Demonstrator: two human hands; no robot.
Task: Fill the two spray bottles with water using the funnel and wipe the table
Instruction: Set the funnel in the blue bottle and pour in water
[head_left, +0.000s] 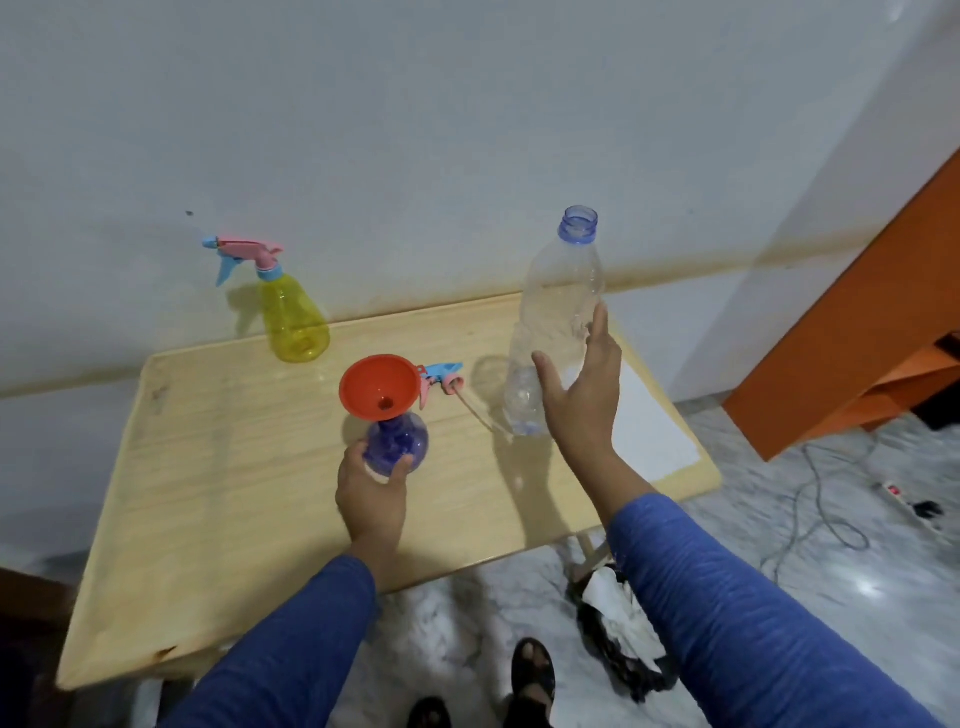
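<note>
A blue spray bottle (397, 442) stands uncapped at the middle of the wooden table (218, 467), with an orange funnel (378, 387) set in its neck. My left hand (371, 493) grips the bottle's base. Its pink and blue spray head (441, 376) lies on the table just behind, tube trailing right. A tall clear water bottle (558, 322), uncapped and nearly empty, stands upright to the right. My right hand (584, 389) is spread open just in front of it, fingers apart. A yellow spray bottle (293, 317) with its head on stands at the back left.
A white sheet (654, 421) lies on the table's right end. The wall runs right behind the table. An orange cabinet (857, 338) stands at the right, with cables and a power strip (906, 501) on the marble floor. A dark bin with white paper (618, 629) sits under the table's front edge.
</note>
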